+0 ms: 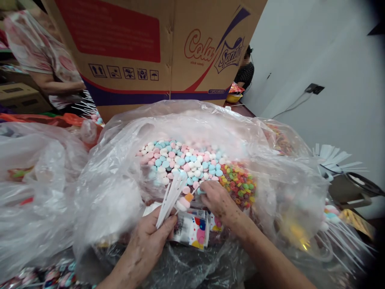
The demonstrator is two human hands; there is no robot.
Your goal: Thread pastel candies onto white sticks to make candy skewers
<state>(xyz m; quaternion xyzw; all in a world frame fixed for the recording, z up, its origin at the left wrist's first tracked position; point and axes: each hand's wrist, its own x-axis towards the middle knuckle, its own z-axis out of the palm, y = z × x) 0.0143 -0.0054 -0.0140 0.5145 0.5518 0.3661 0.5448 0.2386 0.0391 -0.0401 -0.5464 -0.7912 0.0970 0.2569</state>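
pale wall (300, 60); sticks (172, 196) in left hand (152, 230)

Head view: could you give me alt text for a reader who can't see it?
The person's left hand grips a bundle of white sticks while the right hand reaches to a pile of pastel candies amid clear plastic. Multicoloured ring candies lie to the right; a large cardboard box stands behind.

White sticks (171, 198), bundled and tilted
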